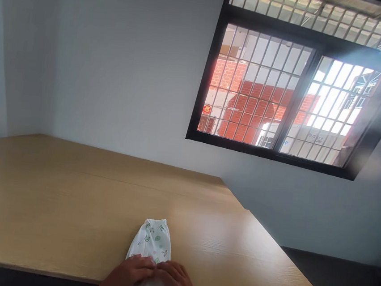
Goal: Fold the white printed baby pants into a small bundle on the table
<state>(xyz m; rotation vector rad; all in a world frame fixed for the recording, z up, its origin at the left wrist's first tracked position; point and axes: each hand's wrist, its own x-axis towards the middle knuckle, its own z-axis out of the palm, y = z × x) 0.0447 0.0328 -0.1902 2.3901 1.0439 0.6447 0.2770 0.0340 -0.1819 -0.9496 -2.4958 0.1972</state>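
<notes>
From where I watch, the far left of the frame gives me a pale wall [127, 65], and below it the wood-toned surface [69, 208] runs in from the left edge, with a thin seam across its farther part. Moving right along its near edge, I come to my left hand [133, 272] at the bottom centre, laid over the lower part of a white cloth [153, 239]. The cloth sits at the lower centre of the frame, lying on the surface, its narrower, gathered end pointing up the picture, with small green and dark prints scattered over it. Just to the right is my right hand [175, 277], also on the cloth, the fingertips of the two hands close together near its middle. I can't tell whether they pinch the fabric or only press on it (the part beneath the palms is blurred and mostly covered). At the upper right I see a dark-framed, barred window [279, 95] with red brickwork [257, 102] outside, and at the lower right, dark floor [326, 275].
</notes>
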